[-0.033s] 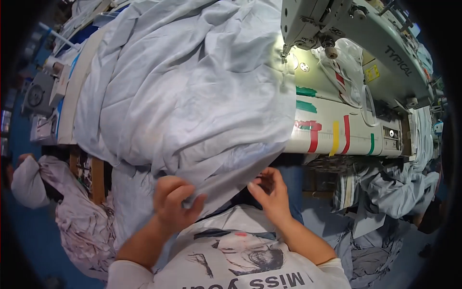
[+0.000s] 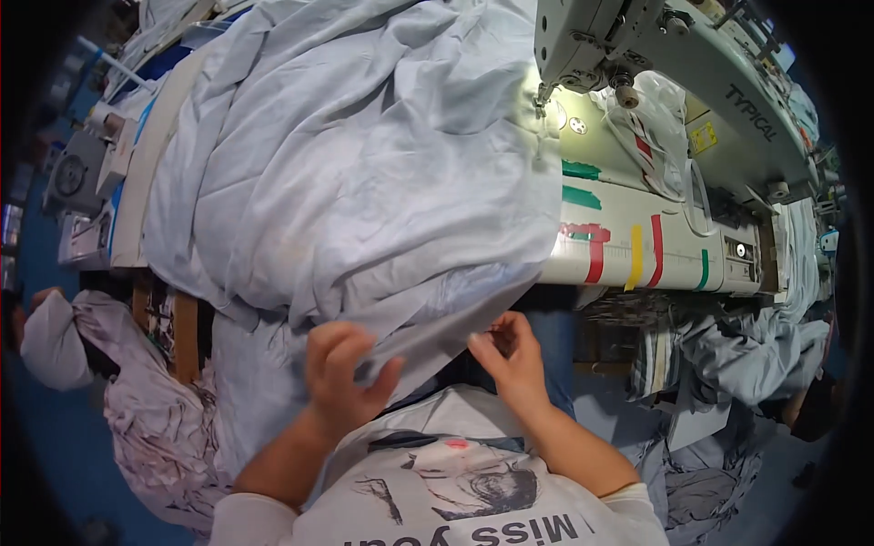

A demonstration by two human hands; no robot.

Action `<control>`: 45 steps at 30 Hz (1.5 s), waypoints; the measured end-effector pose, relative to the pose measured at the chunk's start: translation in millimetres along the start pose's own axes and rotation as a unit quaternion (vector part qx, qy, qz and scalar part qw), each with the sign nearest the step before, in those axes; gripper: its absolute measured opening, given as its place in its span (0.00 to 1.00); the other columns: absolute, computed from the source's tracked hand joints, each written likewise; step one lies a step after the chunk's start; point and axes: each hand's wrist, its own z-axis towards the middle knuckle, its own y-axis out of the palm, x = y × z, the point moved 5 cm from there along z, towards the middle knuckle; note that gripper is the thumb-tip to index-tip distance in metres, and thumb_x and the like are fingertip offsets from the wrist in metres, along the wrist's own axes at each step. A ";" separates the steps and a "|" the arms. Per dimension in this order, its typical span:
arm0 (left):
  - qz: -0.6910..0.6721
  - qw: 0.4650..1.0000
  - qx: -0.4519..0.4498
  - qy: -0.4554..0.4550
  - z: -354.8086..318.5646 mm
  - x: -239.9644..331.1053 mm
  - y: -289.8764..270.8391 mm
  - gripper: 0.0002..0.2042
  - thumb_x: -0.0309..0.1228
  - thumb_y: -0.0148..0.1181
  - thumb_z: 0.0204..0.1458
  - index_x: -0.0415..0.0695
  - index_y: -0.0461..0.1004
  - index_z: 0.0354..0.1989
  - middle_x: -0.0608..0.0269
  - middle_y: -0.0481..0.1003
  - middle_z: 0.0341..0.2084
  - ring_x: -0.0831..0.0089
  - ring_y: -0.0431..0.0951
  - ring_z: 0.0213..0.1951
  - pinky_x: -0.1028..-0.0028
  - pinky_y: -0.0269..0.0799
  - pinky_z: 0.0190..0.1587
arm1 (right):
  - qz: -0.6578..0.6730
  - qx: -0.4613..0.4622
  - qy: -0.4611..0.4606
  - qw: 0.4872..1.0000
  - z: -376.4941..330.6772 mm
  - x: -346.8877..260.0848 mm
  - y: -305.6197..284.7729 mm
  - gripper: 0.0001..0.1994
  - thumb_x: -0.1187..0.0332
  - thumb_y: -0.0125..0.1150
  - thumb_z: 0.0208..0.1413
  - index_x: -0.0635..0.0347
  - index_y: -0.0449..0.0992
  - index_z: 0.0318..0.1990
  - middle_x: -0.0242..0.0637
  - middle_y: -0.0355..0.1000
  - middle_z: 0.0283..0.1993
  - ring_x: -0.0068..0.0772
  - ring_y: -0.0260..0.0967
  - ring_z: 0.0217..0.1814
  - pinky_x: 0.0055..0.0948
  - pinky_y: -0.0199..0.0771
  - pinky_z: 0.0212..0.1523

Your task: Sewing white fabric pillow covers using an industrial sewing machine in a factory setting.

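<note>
A large pale grey cloth (image 2: 364, 200) lies in loose folds over the sewing table, its near edge hanging toward my lap. My left hand (image 2: 344, 375) is over the hanging part, its fingers bent and the thumb held apart from them. Farther right, my right hand (image 2: 512, 359) is at the cloth's slanting near edge, thumb and bent fingers closed about it; the fingertips are partly hidden. Beyond the hands, the sewing machine (image 2: 592, 55) stands at the upper right, its lit needle area beside the cloth's right margin.
Coloured tape strips (image 2: 655, 250) mark the machine bed (image 2: 614, 196). A clear plastic bag (image 2: 660, 118) lies under the machine arm. Crumpled pinkish cloth (image 2: 159, 428) hangs at lower left, and grey garments (image 2: 751, 355) are heaped at right. A thread spool (image 2: 107, 120) stands at the far left.
My left hand has shifted slightly right, along the cloth. My right hand has risen a little, its thumb closer to the fingers. The cloth lies almost the same.
</note>
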 end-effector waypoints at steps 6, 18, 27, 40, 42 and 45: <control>0.104 0.987 0.108 -0.064 -31.4 -17.2 35.8 0.27 0.20 0.67 0.34 0.39 0.65 0.47 0.47 0.65 0.44 0.54 0.67 0.45 0.62 0.63 0.49 | 0.032 0.039 0.044 0.998 15.7 45.0 29.8 0.15 0.62 0.65 0.53 0.64 0.74 0.41 0.34 0.74 0.35 0.26 0.72 0.35 0.26 0.75 0.35; -0.089 0.960 0.160 -0.212 -15.0 12.2 -144.4 0.07 0.24 0.49 0.59 0.34 0.74 0.34 0.69 0.71 0.27 0.82 0.66 0.30 0.81 0.61 0.35 | 0.364 -0.135 -0.048 0.920 -98.5 -72.9 -14.6 0.23 0.68 0.55 0.60 0.70 0.62 0.60 0.52 0.67 0.56 0.43 0.67 0.59 0.49 0.67 0.60; 0.172 0.856 -0.238 0.426 56.5 219.5 -103.9 0.16 0.35 0.56 0.44 0.40 0.77 0.40 0.73 0.63 0.19 0.78 0.60 0.18 0.76 0.51 0.21 | 0.072 -0.310 0.025 0.948 -193.5 -78.0 -1.4 0.09 0.72 0.68 0.50 0.65 0.79 0.39 0.38 0.78 0.37 0.26 0.75 0.37 0.24 0.72 0.39; 0.044 0.823 -0.401 0.400 -6.4 225.6 -45.0 0.08 0.31 0.52 0.43 0.49 0.60 0.18 0.70 0.54 0.13 0.82 0.56 0.13 0.78 0.52 0.16 | -0.389 -0.066 -0.478 0.785 -180.5 -131.7 -24.3 0.11 0.72 0.65 0.42 0.58 0.80 0.37 0.38 0.78 0.43 0.36 0.74 0.51 0.49 0.57 0.60; -0.035 0.789 -0.509 0.342 -4.0 221.1 -37.9 0.06 0.29 0.52 0.47 0.46 0.64 0.21 0.64 0.63 0.17 0.77 0.69 0.18 0.78 0.65 0.21 | -0.452 -0.096 -0.493 0.737 -164.3 -103.2 -19.2 0.11 0.71 0.64 0.41 0.58 0.80 0.36 0.38 0.78 0.43 0.36 0.74 0.51 0.51 0.52 0.62; -0.220 0.862 -0.453 0.058 59.1 134.0 13.8 0.27 0.43 0.57 0.52 0.34 0.67 0.55 0.42 0.73 0.42 0.54 0.76 0.42 0.63 0.70 0.47 | -0.277 -0.149 -0.304 0.899 -141.8 -30.7 -37.2 0.10 0.69 0.63 0.43 0.58 0.80 0.36 0.38 0.77 0.46 0.34 0.74 0.51 0.48 0.50 0.64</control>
